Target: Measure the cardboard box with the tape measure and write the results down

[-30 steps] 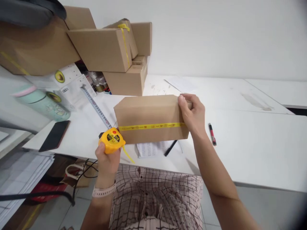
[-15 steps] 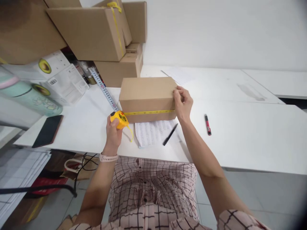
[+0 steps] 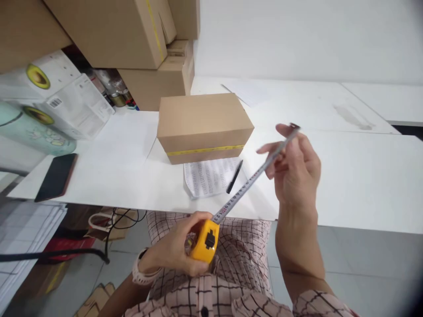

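Observation:
My left hand (image 3: 180,244) is wrapped round the yellow case of a tape measure (image 3: 207,242), low in front of my shirt. From the case the metal blade (image 3: 243,189) slants up and to the right, numbers showing. My right hand (image 3: 295,165) has this blade near its hooked end, between thumb and fingers, with some fingers stretched out. A closed brown cardboard box (image 3: 205,115) rests on the white table, to the left of my right hand and touched by neither hand. Yellow tape printed like a ruler (image 3: 205,150) runs along its front side.
Under the box's front edge lies a printed sheet (image 3: 206,178) with a black pen (image 3: 234,177). A phone (image 3: 57,177), a mint bottle (image 3: 39,132) and white avocado-print boxes (image 3: 77,105) are at left. Larger cartons (image 3: 109,35) are stacked behind. Cables (image 3: 109,237) hang below the table's left edge.
Both hands have left the box. The tape measure has come down towards my body and turned, its blade now pointing right, where my right hand has it. The red pen is no longer visible.

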A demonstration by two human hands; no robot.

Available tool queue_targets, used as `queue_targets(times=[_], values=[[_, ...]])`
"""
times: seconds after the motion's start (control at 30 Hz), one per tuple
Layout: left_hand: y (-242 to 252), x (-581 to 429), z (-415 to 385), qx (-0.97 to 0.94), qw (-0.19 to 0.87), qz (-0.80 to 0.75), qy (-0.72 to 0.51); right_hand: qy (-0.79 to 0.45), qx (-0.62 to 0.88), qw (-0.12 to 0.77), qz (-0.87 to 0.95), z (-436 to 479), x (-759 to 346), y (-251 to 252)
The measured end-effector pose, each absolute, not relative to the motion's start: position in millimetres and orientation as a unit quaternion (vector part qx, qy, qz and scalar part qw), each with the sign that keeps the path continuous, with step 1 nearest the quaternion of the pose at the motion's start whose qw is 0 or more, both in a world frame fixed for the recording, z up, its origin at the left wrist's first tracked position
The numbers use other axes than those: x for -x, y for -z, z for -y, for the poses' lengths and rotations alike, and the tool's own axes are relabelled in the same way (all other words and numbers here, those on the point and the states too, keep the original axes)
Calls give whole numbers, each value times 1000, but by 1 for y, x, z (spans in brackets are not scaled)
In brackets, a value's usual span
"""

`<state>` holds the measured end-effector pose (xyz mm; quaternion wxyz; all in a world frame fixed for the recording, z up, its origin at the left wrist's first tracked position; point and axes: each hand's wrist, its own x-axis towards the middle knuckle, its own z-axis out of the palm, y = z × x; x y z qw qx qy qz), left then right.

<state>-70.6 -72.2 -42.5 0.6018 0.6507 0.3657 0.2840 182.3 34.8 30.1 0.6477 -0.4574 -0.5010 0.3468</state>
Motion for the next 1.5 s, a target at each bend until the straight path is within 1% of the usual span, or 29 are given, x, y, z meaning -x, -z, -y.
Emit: queue_targets(times=[0.1, 0.17, 0.23, 0.3, 0.4, 0.5, 0.57, 0.67, 0.7, 0.77, 0.83, 0.93, 1.1, 1.17, 1.2, 1.27, 1.33, 1.4, 1.43, 1.5], values=[[44, 69, 75, -671, 588, -378, -248, -346, 460, 684, 449, -25, -195, -18], [46, 69, 76, -671, 581, -398, -230, -349, 470, 685, 433, -18, -200, -6], [50, 68, 77, -653, 574, -430, -242, -363, 477, 674, 432, -7, -198, 8], [55, 64, 75, -630, 566, -443, -295, -392, 481, 638, 457, 5, -186, 22], [57, 58, 67, -622, 528, -428, -388, -455, 472, 549, 518, 24, -162, 40], [54, 54, 58, -648, 465, -425, -428, -471, 485, 489, 552, 30, -148, 52], [51, 55, 50, -669, 419, -433, -436, -441, 519, 474, 559, 24, -150, 57], [52, 58, 31, -699, 326, -450, -450, -343, 602, 442, 569, 0, -163, 65], [53, 58, 22, -709, 288, -459, -451, -301, 637, 415, 575, -10, -167, 67], [58, 58, 4, -729, 215, -479, -439, -230, 698, 332, 591, -27, -173, 73], [66, 56, -15, -747, 158, -498, -411, -183, 728, 251, 611, -39, -174, 77], [77, 54, -34, -772, 113, -513, -358, -137, 720, 184, 655, -44, -171, 79], [87, 54, -39, -792, 93, -522, -302, -117, 690, 117, 704, -38, -178, 75], [90, 50, -29, -799, 56, -517, -301, -120, 681, 123, 712, -35, -186, 74], [92, 46, -22, -805, 35, -507, -307, -129, 676, 142, 712, -33, -191, 74], [99, 37, -3, -821, 10, -468, -326, -178, 662, 213, 696, -26, -202, 74], [107, 26, 16, -841, 17, -425, -334, -257, 631, 306, 665, -17, -213, 71], [114, 17, 31, -858, 35, -403, -318, -306, 598, 378, 638, -8, -220, 66], [116, 14, 36, -863, 40, -402, -303, -309, 588, 398, 633, -4, -222, 63], [118, 11, 40, -871, 36, -407, -273, -273, 595, 423, 626, 3, -220, 57]])
